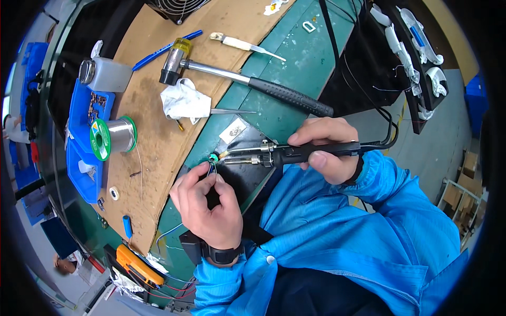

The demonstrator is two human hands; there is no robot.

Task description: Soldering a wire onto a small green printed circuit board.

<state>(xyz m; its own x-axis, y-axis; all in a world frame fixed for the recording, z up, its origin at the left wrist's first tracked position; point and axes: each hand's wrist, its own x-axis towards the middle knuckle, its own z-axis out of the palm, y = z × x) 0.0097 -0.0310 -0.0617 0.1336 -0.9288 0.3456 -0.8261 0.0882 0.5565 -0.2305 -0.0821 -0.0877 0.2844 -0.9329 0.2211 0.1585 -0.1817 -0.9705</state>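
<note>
A head-worn fisheye camera looks down from close above the green workbench (pixel 303 66).

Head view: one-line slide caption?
Right hand aims a black-handled, two-pronged tool at a small green part in the left hand; mallet and wire spool nearby.

Left hand (pixel 203 217) curled into a pinch; right hand (pixel 340 167) grips between thumb (pixel 320 160) and fingers (pixel 324 130)
</note>
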